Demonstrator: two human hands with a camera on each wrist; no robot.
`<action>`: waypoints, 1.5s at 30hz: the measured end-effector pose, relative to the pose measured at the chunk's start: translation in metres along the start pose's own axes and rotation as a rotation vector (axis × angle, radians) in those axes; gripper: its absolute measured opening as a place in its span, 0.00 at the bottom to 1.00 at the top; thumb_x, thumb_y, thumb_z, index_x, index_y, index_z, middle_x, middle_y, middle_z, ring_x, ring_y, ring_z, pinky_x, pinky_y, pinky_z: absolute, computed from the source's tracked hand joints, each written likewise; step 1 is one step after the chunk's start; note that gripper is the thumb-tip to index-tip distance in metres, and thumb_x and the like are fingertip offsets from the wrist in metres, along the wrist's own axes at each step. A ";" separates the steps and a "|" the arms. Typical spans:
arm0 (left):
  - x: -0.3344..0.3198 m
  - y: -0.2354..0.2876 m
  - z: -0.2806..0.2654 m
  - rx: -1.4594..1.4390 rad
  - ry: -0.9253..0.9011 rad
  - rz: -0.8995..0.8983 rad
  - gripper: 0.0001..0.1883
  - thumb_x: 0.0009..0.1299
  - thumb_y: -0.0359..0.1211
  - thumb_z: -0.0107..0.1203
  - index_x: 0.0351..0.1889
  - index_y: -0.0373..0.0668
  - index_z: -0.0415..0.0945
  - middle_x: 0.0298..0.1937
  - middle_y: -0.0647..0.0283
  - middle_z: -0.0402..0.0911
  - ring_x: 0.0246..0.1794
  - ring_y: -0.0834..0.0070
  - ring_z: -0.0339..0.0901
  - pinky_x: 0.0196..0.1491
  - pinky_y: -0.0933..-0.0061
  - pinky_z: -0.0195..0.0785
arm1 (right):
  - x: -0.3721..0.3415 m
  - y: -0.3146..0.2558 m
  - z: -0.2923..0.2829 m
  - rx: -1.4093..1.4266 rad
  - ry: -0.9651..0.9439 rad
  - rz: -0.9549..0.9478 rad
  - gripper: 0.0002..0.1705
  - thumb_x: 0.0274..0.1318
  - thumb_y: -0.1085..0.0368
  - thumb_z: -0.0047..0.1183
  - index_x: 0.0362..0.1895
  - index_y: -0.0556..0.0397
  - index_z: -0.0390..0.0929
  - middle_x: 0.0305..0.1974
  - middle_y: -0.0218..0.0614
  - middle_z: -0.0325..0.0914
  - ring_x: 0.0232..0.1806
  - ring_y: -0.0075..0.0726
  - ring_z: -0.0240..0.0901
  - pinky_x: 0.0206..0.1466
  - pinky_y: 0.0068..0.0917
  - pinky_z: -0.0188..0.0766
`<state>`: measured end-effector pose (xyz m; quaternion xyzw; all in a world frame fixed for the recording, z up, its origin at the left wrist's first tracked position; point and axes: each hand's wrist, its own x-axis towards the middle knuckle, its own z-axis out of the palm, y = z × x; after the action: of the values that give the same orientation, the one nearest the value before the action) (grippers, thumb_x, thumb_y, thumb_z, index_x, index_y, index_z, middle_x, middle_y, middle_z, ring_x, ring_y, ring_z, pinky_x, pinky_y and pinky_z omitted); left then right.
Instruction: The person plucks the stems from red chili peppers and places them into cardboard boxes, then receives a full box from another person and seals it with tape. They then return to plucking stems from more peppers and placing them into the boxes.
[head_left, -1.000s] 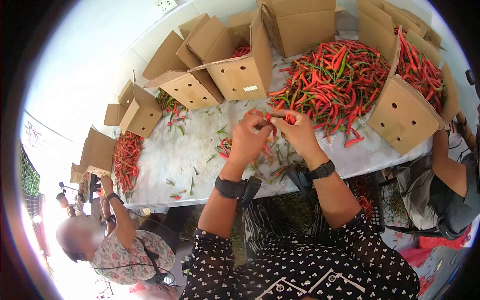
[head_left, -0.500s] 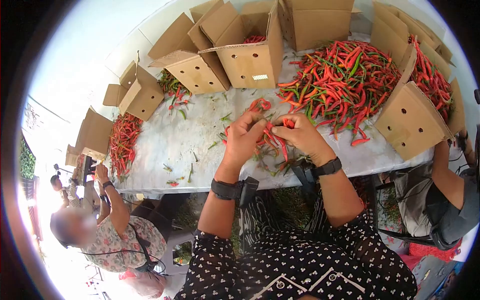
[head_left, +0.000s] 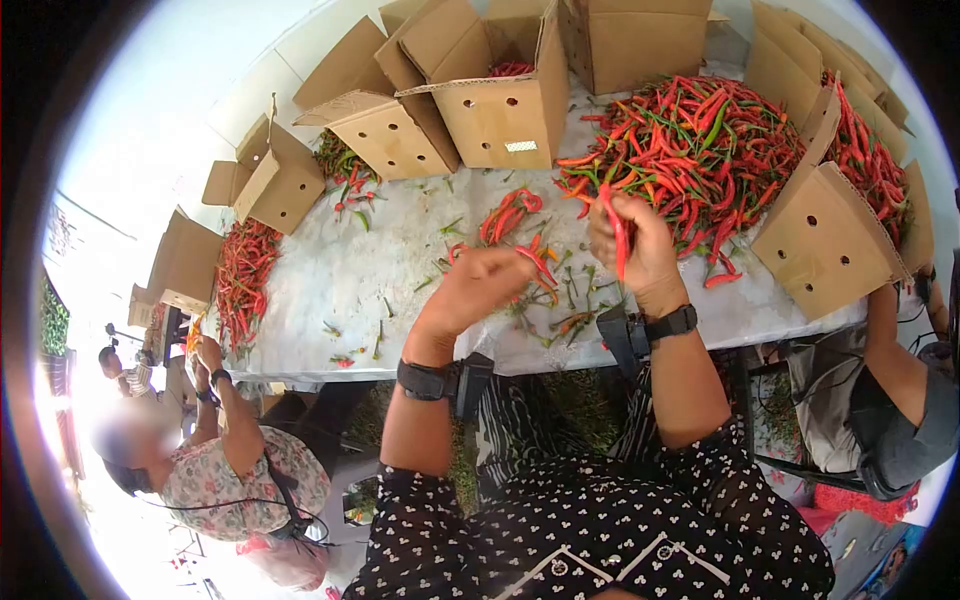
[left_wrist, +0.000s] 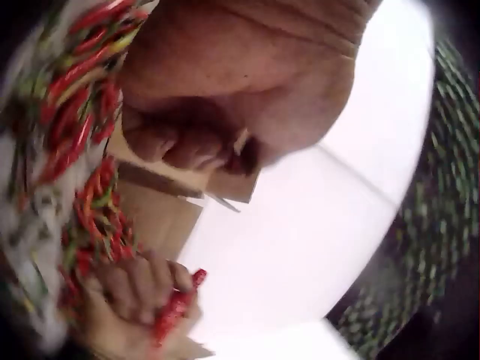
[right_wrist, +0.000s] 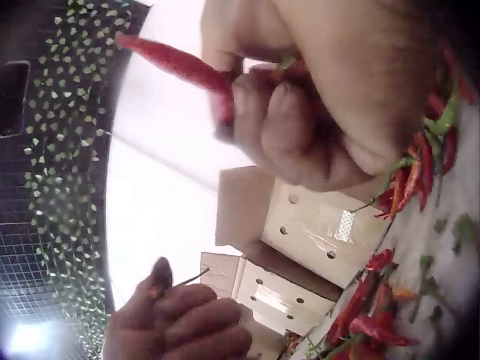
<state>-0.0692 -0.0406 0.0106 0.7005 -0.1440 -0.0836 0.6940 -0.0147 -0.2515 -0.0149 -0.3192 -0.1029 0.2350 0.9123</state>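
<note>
In the head view my right hand [head_left: 640, 245] pinches a long red chili [head_left: 615, 235] between thumb and fingers, in front of the large chili heap [head_left: 690, 145]. The right wrist view shows this chili [right_wrist: 172, 64] pointing out from the curled fingers, with more red and a bit of green inside the grip. To the left, my left hand [head_left: 470, 290] is over the table with fingers curled. A thin chili stem [right_wrist: 189, 277] sticks out from its pinch in the right wrist view. Just beyond the left hand lies a small pile of red chilies [head_left: 512, 215].
Loose green stems [head_left: 570, 320] are scattered on the white-covered table [head_left: 310, 285]. Open cardboard boxes [head_left: 500, 125] line the back, and another chili-filled box [head_left: 825, 240] stands at the right. A second chili heap [head_left: 245, 275] lies far left, beside a seated person [head_left: 240, 480].
My hands were together at a chili and are now apart. The right hand has risen rightward with a red chili; the left has drawn back to the left. The small chili pile is uncovered.
</note>
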 end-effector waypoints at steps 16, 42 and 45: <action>0.100 -0.047 -0.020 1.389 0.029 0.129 0.08 0.55 0.30 0.51 0.32 0.45 0.77 0.31 0.55 0.77 0.35 0.57 0.75 0.37 0.59 0.68 | 0.012 0.013 -0.013 -0.008 0.355 0.026 0.06 0.51 0.64 0.54 0.33 0.50 0.73 0.23 0.25 0.70 0.21 0.22 0.65 0.20 0.19 0.59; 0.041 -0.015 0.018 0.674 0.251 0.308 0.09 0.57 0.27 0.56 0.35 0.36 0.75 0.31 0.61 0.76 0.30 0.77 0.73 0.36 0.78 0.66 | 0.009 0.022 0.007 -0.238 0.331 0.061 0.03 0.48 0.71 0.51 0.31 0.52 0.73 0.23 0.29 0.73 0.17 0.19 0.63 0.16 0.17 0.57; 0.042 -0.017 0.020 0.630 0.282 0.246 0.07 0.57 0.28 0.56 0.31 0.34 0.74 0.26 0.60 0.74 0.24 0.74 0.72 0.29 0.75 0.65 | 0.007 0.020 0.007 -0.230 0.283 0.077 0.04 0.49 0.71 0.50 0.32 0.51 0.72 0.23 0.28 0.72 0.17 0.18 0.62 0.16 0.17 0.57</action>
<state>-0.0347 -0.0728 -0.0030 0.8619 -0.1489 0.1462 0.4623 -0.0181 -0.2308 -0.0219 -0.4550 0.0123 0.2091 0.8655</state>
